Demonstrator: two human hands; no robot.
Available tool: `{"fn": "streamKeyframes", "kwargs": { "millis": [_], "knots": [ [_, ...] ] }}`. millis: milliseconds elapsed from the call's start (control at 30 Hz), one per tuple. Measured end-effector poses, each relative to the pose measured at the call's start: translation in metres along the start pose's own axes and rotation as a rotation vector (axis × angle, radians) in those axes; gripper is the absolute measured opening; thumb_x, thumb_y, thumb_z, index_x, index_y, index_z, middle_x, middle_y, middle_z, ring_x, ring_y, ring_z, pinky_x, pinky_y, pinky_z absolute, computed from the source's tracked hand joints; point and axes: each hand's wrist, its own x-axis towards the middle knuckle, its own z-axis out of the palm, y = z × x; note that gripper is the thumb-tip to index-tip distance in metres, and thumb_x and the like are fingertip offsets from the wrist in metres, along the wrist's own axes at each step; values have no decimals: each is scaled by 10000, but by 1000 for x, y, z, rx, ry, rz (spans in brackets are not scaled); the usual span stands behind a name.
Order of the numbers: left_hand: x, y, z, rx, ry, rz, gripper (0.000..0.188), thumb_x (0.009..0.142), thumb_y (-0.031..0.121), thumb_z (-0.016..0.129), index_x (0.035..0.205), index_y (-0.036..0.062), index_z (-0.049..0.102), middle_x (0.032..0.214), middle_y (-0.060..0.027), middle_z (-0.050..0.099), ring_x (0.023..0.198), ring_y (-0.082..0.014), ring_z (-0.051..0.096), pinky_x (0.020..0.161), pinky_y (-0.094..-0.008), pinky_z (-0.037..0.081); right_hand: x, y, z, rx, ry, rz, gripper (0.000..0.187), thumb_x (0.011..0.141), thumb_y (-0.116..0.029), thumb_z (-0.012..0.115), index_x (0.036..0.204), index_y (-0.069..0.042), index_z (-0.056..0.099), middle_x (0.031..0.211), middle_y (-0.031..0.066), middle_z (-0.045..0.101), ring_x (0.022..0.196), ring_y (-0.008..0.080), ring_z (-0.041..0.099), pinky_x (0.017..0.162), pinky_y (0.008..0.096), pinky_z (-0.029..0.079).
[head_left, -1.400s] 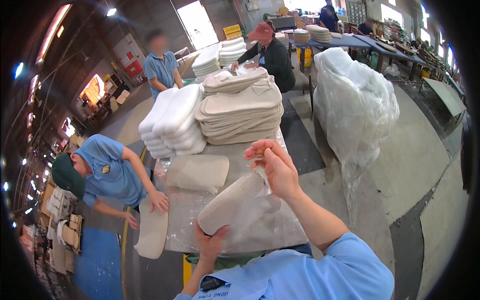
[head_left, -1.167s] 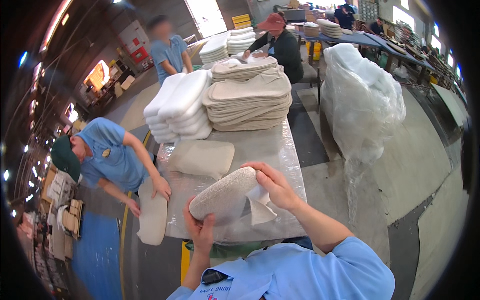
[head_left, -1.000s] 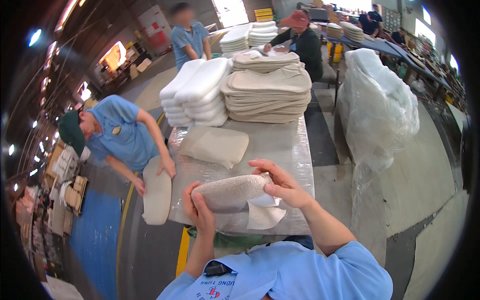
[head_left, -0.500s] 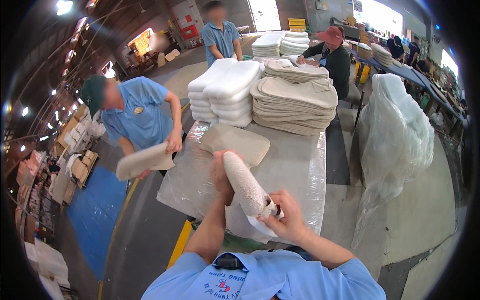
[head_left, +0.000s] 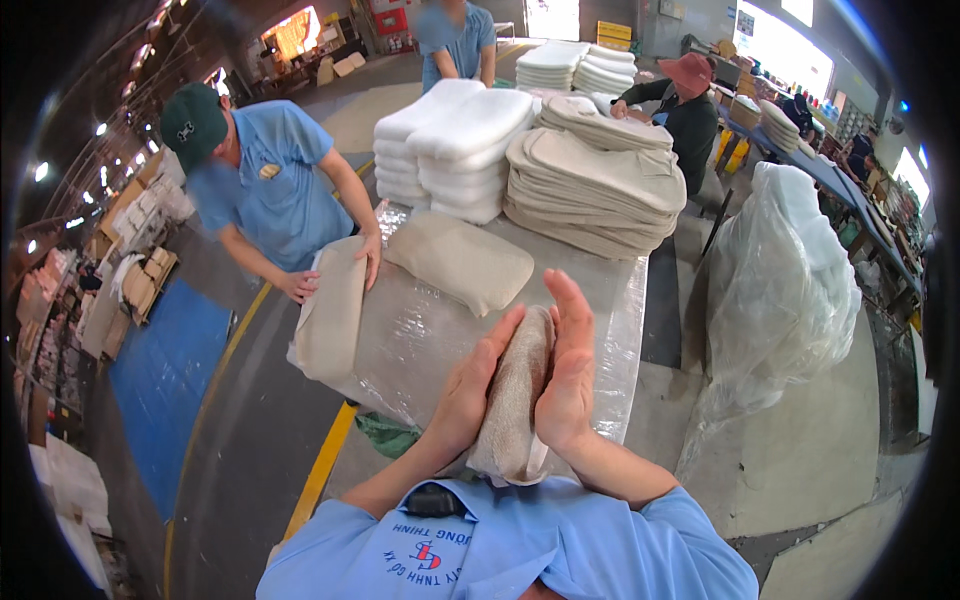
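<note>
Between my two palms stands a beige fabric-covered cushion (head_left: pixel 512 415), seen edge-on just in front of my chest. My left hand (head_left: pixel 468 388) lies flat along its left face. Against its right face presses my right hand (head_left: pixel 568 385), fingers stretched upward. Past my hands, another beige cushion (head_left: pixel 460 262) lies on the plastic-covered table (head_left: pixel 425 345). At the table's left corner a co-worker in a blue shirt and dark green cap has both hands on a third beige cushion (head_left: pixel 335 312).
White foam pads (head_left: pixel 462 150) and beige fabric covers (head_left: pixel 595 195) stand in stacks at the table's far side. To the right stands a tall plastic-wrapped bundle (head_left: pixel 785 290). Two other people are beyond the stacks. A yellow line (head_left: pixel 322 465) runs along the floor at left.
My right hand has left the cushion's near end and now lies flat on its side, opposite my left. The cushion has turned more upright and come closer. The co-worker's cushion was lowered onto the table corner.
</note>
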Motion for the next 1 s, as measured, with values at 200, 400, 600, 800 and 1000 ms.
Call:
{"fn": "streamKeyframes", "kwargs": {
  "millis": [200, 400, 600, 800, 1000],
  "knots": [
    [1, -2, -2, 165, -88, 121, 934, 1123, 648, 204, 1679, -67, -26, 1772, -264, -20, 1651, -378, -45, 1320, -448, 29, 3, 0, 13, -30, -71, 23, 1039, 1015, -836, 183, 1705, -59, 169, 1741, 188, 233, 1609, 300, 214, 1275, 481, 140],
    [24, 12, 9, 298, -108, 144, 1009, 1086, 718, 162, 1670, -68, -78, 1767, -269, -86, 1637, -432, -100, 1314, -508, 9, 10, 6, 10, -45, -58, 32, 1069, 1006, -847, 183, 1697, -32, 167, 1742, 193, 220, 1609, 305, 210, 1282, 474, 152],
    [16, 5, 2, 77, -155, 176, 1006, 1062, 754, 115, 1697, -3, -77, 1793, -185, -39, 1655, -314, -19, 1322, -443, 65, 6, -6, -2, -43, -106, 82, 1099, 996, -859, 183, 1689, -6, 165, 1743, 198, 207, 1610, 310, 206, 1289, 467, 165],
    [12, -16, -2, 201, -153, 335, 978, 1087, 718, 159, 1696, -30, -2, 1788, -212, 2, 1655, -343, -6, 1321, -466, 37, -14, 18, -9, -240, -261, -367, 897, 1086, -690, 252, 1612, 22, 393, 1706, 284, 250, 1606, 481, 165, 1287, 607, 120],
    [36, -34, -23, 14, -168, 400, 889, 1119, 653, 201, 1711, 7, 54, 1797, -175, 42, 1658, -321, 21, 1324, -465, 23, -18, 63, -30, -340, -233, -275, 824, 1102, -628, 314, 1633, 1, 365, 1741, 282, 172, 1627, 467, 120, 1298, 576, 130]
  ]
}}
